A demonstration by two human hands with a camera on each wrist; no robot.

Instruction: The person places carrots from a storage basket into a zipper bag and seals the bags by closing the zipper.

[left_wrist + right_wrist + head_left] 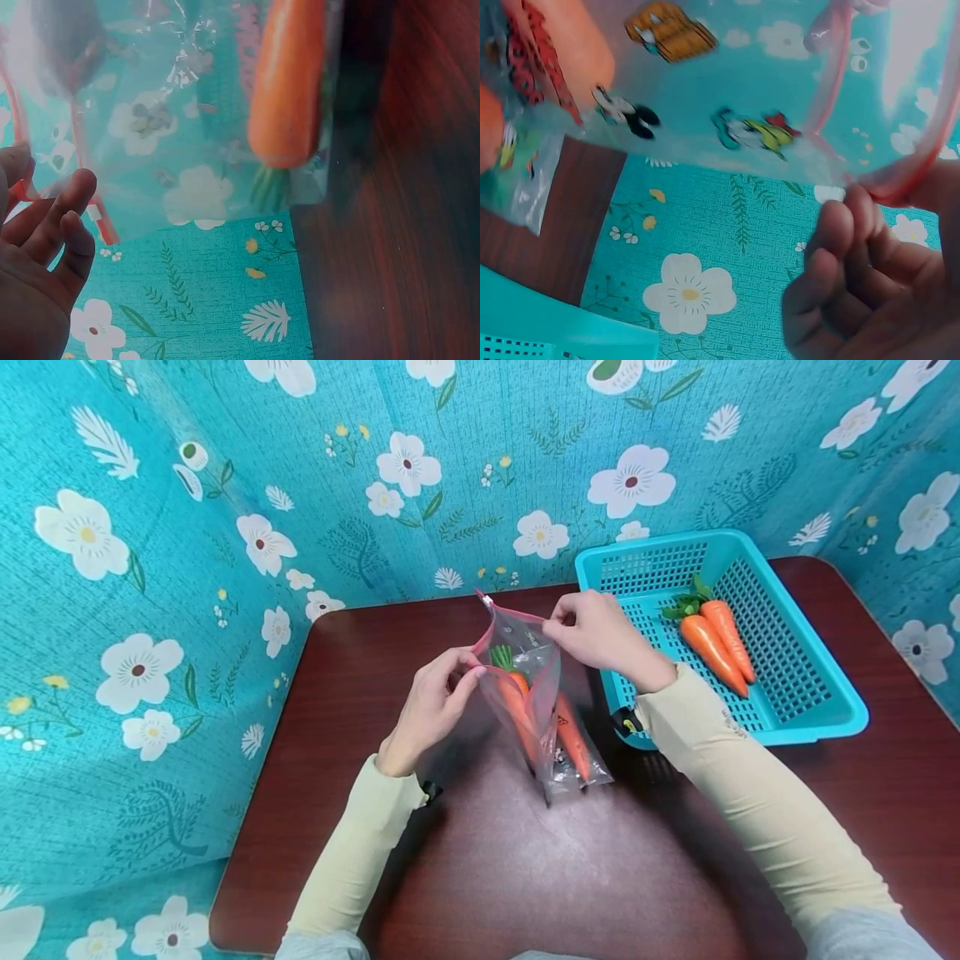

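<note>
A clear zip bag (553,681) with a pink-red zip edge is held up over the table, its mouth spread wide. My left hand (429,703) pinches the near left rim between thumb and fingers. Opposite, my right hand (600,631) pinches the right rim; the right wrist view shows its fingertips (859,206) at the red edge. An orange carrot (517,714) with a green top shows in the held bag. Beside it, another carrot (572,739) lies in a clear plastic bag (597,774) on the table. Cartoon figures (754,135) are printed on the held bag.
A turquoise plastic basket (813,664) stands on the right, close beside my right forearm, with two carrots (716,647) in it. The dark reddish-brown table (337,693) backs onto a blue flowered cloth (480,468), which also hangs at both sides.
</note>
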